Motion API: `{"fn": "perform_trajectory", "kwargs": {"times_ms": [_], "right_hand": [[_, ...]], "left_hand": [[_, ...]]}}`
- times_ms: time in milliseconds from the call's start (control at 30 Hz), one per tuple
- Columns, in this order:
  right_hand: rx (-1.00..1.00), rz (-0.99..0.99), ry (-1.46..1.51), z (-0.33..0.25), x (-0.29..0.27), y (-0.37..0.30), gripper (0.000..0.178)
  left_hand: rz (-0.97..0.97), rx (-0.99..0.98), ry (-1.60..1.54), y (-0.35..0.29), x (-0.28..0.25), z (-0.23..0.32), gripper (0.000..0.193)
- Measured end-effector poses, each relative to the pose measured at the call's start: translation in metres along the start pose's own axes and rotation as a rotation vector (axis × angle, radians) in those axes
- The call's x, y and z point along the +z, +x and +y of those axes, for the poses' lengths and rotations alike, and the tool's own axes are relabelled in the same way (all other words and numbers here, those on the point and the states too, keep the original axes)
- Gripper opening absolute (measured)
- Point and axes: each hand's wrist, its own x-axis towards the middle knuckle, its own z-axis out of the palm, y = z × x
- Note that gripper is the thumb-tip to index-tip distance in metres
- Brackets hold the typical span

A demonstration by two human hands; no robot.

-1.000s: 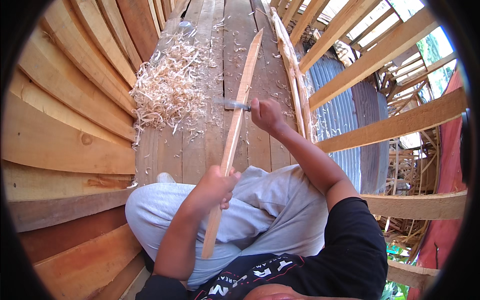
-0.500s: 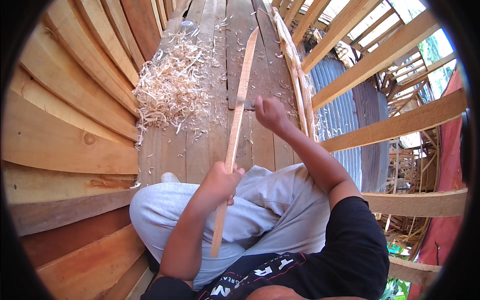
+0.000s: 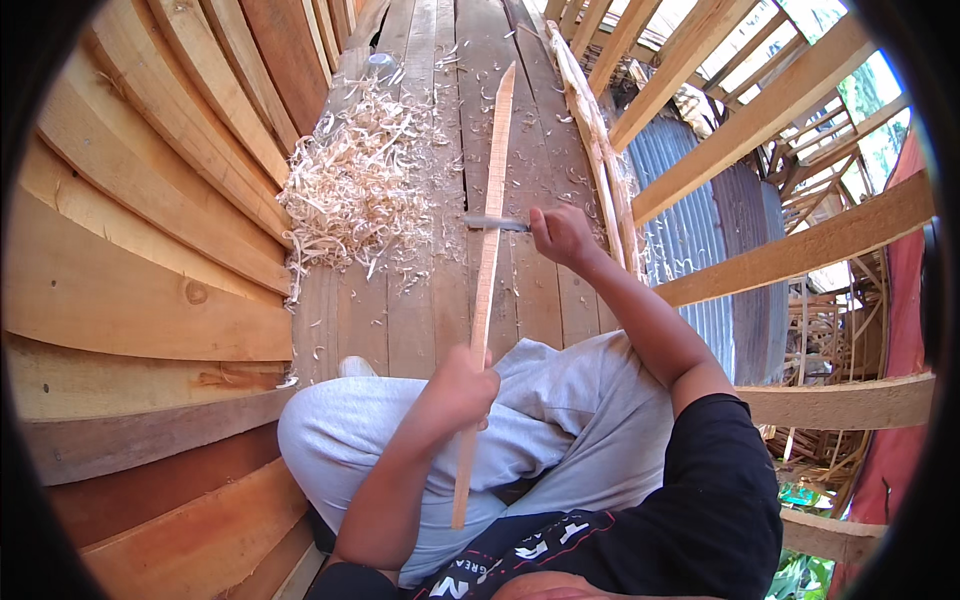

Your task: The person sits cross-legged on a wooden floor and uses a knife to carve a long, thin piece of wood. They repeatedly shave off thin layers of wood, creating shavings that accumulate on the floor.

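Note:
A long, narrow strip of pale wood point(image 3: 494, 170) with a slanted, pointed far end stretches away from my lap over the floor. My left hand point(image 3: 464, 388) is closed around its lower part, above my grey trousers. On the right, my right hand point(image 3: 563, 234) is a fist around the end of a knife; its handle is hidden in the fingers. The knife's thin grey blade point(image 3: 508, 223) points left and lies across the strip near its middle, appearing to touch it.
A heap of curled wood shavings point(image 3: 355, 190) covers the plank floor point(image 3: 415, 330) at the left. Stacked boards point(image 3: 150, 270) form a wall beside it. Rough poles point(image 3: 590, 130) lie along the right edge, beside wooden rails point(image 3: 790, 245) and corrugated metal point(image 3: 690, 210). A small clear container point(image 3: 381, 64) stands beyond the shavings.
My right hand has come slightly nearer and to the right, and the knife blade now shows plainly across the strip. The view has shifted a little; my left hand keeps its grip.

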Motion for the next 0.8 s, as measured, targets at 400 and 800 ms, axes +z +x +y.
{"fn": "perform_trajectory", "kwargs": {"times_ms": [400,800], "right_hand": [[0.397,0.322,0.041,0.03,0.029,0.015,0.052],[0.511,-0.052,0.062,0.019,-0.027,-0.008,0.057]], "left_hand": [[-0.063,-0.015,-0.08,-0.007,-0.007,0.01,0.012],[-0.25,0.007,-0.131,-0.029,-0.02,0.011,0.019]]}}
